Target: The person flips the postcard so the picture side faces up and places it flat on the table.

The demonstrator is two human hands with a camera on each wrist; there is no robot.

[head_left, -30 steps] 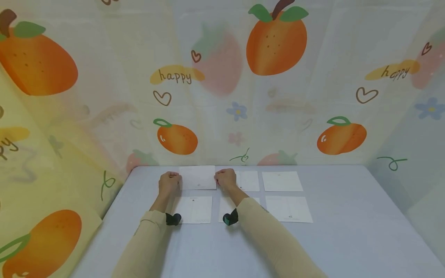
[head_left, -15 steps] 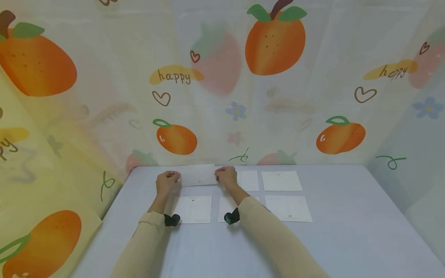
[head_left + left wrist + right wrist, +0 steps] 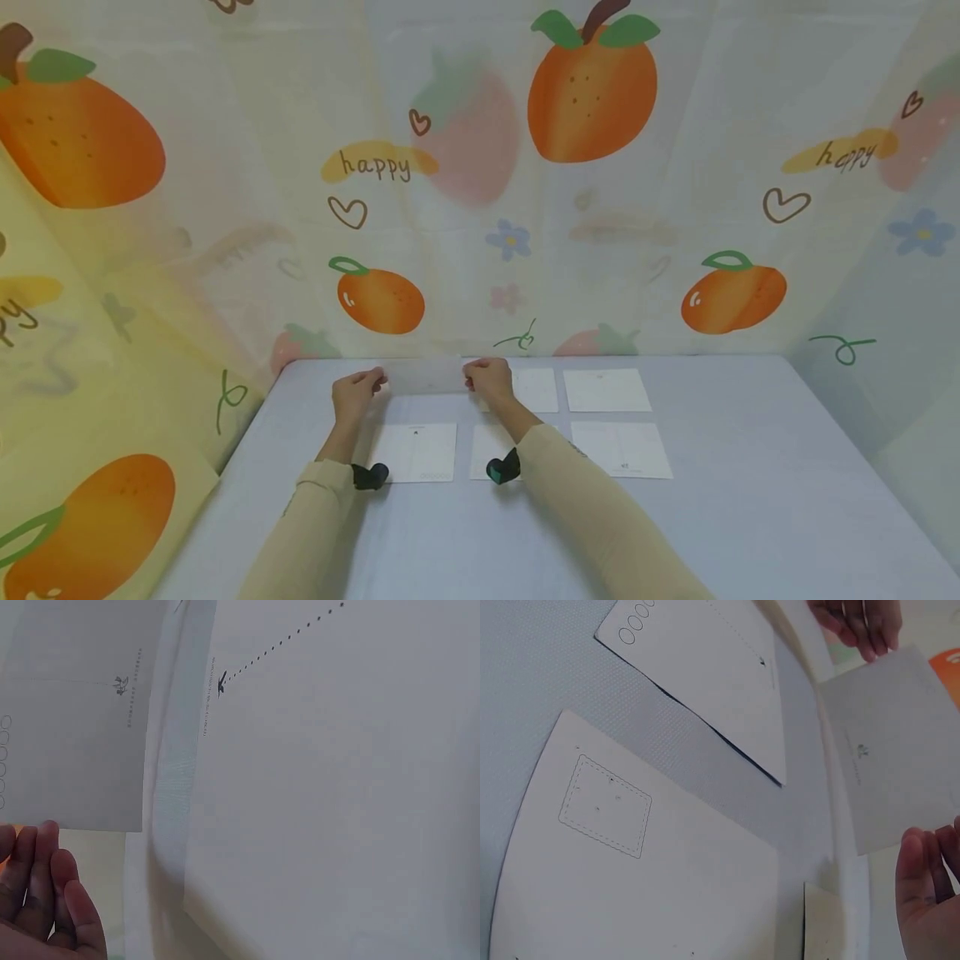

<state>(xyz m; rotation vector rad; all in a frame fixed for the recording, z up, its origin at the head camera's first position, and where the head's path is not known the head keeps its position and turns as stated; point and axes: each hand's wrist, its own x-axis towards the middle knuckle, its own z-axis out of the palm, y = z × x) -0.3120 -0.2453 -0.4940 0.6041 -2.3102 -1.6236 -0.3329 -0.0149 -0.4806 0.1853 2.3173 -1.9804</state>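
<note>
Between my two hands a white postcard [image 3: 423, 379] is held up at the back left of the table, tilted up from it. My left hand [image 3: 355, 395] pinches its left edge and my right hand [image 3: 489, 383] pinches its right edge. In the left wrist view, the held postcard [image 3: 71, 735] shows a small bird print, a dotted line and a row of circles, with the left fingers [image 3: 46, 847] at its edge. The right wrist view shows the same postcard [image 3: 892, 750] spanning both hands.
Several white postcards lie flat in two rows: front left [image 3: 416, 454], front right [image 3: 622, 450], back right [image 3: 607, 390], back middle [image 3: 538, 388], and one partly under my right arm [image 3: 480, 446]. A fruit-print curtain [image 3: 450, 275] hangs behind the table [image 3: 750, 467].
The postcard has tipped from facing up toward the camera to a steeper, thinner-looking angle, its lower edge rising. My left hand has shifted slightly left; the right has barely moved.
</note>
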